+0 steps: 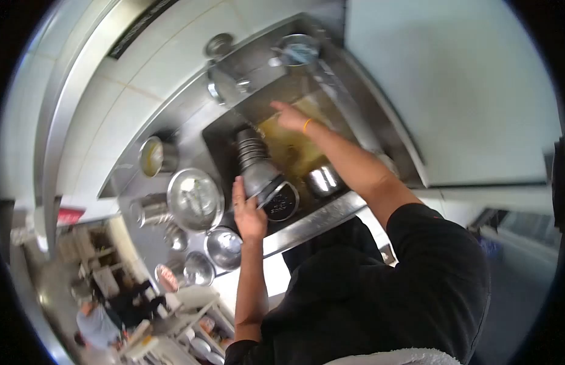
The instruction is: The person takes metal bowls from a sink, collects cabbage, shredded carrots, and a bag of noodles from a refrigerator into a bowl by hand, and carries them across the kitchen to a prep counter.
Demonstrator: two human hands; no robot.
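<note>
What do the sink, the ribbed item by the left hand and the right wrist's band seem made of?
Sink: probably brushed stainless steel, given its streaky grey sheen. Ribbed item: likely metal, duller, with highlights along its ridges. Band: matt orange, perhaps rubber or fabric; too small to tell.

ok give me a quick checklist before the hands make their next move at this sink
1. Left hand at the metal stack: ok, it appears to touch the near end.
2. Left grip firm: cannot tell, the fingers' hold is partly hidden.
3. Right hand free: ok, no object shows in it.
4. Sink clean: not ok, its inside looks yellowish.
5. Side counter clear: not ok, metal bowls and a pot stand there.
</note>
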